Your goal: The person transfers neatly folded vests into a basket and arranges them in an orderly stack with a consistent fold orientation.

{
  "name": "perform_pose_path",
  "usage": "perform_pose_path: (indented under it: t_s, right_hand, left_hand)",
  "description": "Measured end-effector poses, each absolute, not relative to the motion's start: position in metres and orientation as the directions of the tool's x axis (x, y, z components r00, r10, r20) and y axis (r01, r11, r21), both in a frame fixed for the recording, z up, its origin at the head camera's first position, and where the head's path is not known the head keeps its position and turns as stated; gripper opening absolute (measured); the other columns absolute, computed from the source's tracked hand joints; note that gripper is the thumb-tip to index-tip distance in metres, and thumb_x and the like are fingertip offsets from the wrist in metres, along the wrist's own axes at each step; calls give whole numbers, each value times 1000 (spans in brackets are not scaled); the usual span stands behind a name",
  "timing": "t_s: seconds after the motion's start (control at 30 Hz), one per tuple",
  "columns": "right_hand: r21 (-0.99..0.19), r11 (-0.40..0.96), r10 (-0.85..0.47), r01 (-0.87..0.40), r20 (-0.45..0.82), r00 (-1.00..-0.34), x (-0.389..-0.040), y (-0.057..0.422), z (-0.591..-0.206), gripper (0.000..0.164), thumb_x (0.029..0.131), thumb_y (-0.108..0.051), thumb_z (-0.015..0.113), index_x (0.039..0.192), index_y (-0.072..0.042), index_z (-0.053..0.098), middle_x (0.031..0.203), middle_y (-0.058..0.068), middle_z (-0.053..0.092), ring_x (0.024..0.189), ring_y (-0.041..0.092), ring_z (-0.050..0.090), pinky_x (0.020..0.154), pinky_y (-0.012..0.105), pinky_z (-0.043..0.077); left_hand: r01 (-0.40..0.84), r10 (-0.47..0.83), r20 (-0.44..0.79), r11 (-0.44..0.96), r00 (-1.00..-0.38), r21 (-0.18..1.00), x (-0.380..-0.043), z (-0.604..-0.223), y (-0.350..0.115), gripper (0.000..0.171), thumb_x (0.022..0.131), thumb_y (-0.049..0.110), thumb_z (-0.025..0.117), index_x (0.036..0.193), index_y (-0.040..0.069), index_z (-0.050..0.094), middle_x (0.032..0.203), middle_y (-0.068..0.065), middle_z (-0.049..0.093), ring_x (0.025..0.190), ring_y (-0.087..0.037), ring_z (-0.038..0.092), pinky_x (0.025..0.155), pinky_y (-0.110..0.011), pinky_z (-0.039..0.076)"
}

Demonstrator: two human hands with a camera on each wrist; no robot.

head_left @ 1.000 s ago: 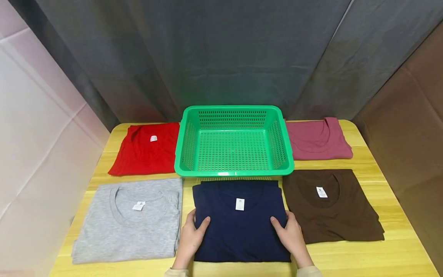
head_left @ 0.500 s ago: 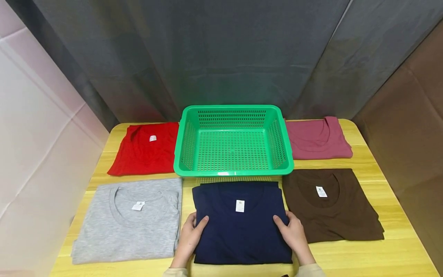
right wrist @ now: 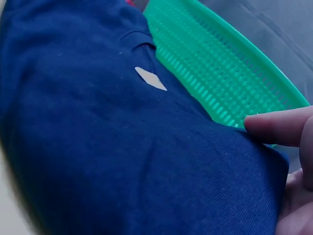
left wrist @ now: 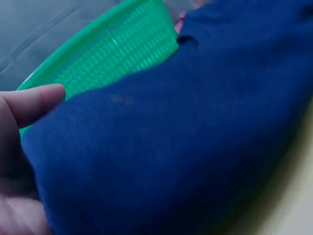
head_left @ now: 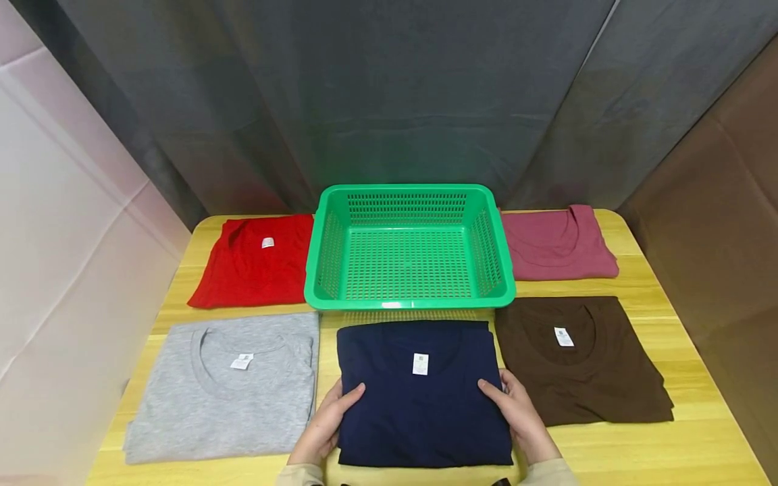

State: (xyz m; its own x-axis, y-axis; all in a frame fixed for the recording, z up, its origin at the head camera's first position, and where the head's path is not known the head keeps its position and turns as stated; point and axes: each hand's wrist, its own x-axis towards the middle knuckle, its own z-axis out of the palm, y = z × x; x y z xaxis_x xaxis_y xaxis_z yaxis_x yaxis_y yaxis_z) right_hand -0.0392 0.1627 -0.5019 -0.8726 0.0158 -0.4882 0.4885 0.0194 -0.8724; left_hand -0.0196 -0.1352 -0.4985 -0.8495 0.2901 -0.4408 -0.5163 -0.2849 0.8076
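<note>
Fingers [head_left: 494, 392] on navy shirt [head_left: 422, 418], neckline [head_left: 422, 343] toward basket [head_left: 408, 304]

Your left hand [head_left: 325, 422], its fingertips are out of sight beneath the navy shirt [head_left: 422, 418], and it's the same story at your right hand [head_left: 521, 417]! The label [head_left: 421, 364]? Print's far too small to read from up here. Now the basket [head_left: 358, 304] covers the inner edges of the red shirt [head_left: 255, 270] and the pink shirt [head_left: 550, 250]. Both sleeves [head_left: 550, 474] run off the head view's bottom edge, and the worktop [head_left: 632, 452] does too. Down at your left wrist, the navy shirt's lower part blurs, and the top edge chops the basket!
</note>
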Motion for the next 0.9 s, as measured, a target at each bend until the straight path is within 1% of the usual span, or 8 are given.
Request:
perform_pose_path:
  t_s: [0.17, 0.27, 0.33, 0.4, 0.53, 0.63, 0.8, 0.9]
  right_hand:
    - [-860, -80, -151, 504, -489, -859, -41, 169, -503, 43, 88, -14, 56, 122, 5, 38, 97, 2, 63, 84, 15, 62, 75, 31, 51]
    - [-820, -185, -300, 542, -479, -825, -41, 174, -505, 33, 91, -15, 53, 120, -3, 43, 99, -1, 64, 90, 15, 62, 79, 32, 51]
    - [-791, -245, -397, 561, -446, -802, -41, 178, -505, 25, 94, -15, 49, 118, -11, 46, 101, -2, 64, 93, 15, 62, 81, 33, 50]
    - [-774, -291, -465, 563, -399, -790, -41, 181, -507, 22, 95, -11, 45, 116, -16, 47, 106, -2, 63, 97, 15, 61, 83, 33, 50]
    - [-790, -317, -523, 524, -315, -792, -39, 183, -510, 32, 94, -5, 43, 122, -22, 43, 114, -4, 59, 103, 16, 59, 86, 33, 48]
    - [-809, -287, -524, 512, -315, -791, -37, 184, -513, 43, 92, -2, 46, 127, -23, 34, 117, -6, 56, 105, 15, 57, 88, 34, 47]
    - [-791, -262, -554, 552, -345, -758, -37, 186, -515, 73, 91, -3, 50, 144, -19, 2, 121, -9, 51, 109, 16, 55, 90, 36, 46]
    - [-756, -298, -593, 582, -331, -734, -37, 187, -516, 77, 92, -3, 47, 144, -21, -7, 123, -8, 50, 111, 18, 53, 91, 38, 45]
  left_hand:
    - [-547, 345, -433, -393, -833, 739, -15, -497, -134, 75, 93, 16, 48, 145, 10, -5, 120, -4, 52, 101, -17, 57, 87, -35, 47]
    - [-567, 354, -446, -425, -822, 706, -14, -498, -133, 78, 92, 14, 49, 145, 15, -8, 119, -3, 51, 102, -19, 57, 87, -38, 47]
    - [-580, 359, -458, -426, -813, 695, -13, -498, -133, 78, 92, 15, 50, 145, 17, -9, 118, -3, 52, 102, -20, 57, 87, -39, 48]
    - [-589, 361, -469, -417, -806, 692, -13, -498, -133, 79, 92, 16, 50, 145, 17, -9, 117, -4, 52, 102, -21, 57, 86, -40, 48]
    - [-595, 360, -477, -410, -802, 691, -13, -499, -133, 80, 92, 17, 50, 145, 18, -10, 120, -5, 51, 103, -21, 57, 87, -41, 48]
    - [-597, 367, -474, -422, -801, 682, -13, -501, -133, 80, 93, 15, 50, 145, 21, -11, 122, -5, 50, 104, -22, 56, 88, -42, 47]
    - [-604, 383, -471, -428, -795, 672, -13, -503, -133, 83, 93, 13, 50, 144, 26, -14, 124, -6, 49, 104, -23, 57, 87, -43, 47]
    - [-607, 398, -462, -437, -792, 664, -12, -505, -132, 84, 93, 12, 48, 143, 29, -17, 125, -5, 46, 106, -23, 55, 89, -44, 46]
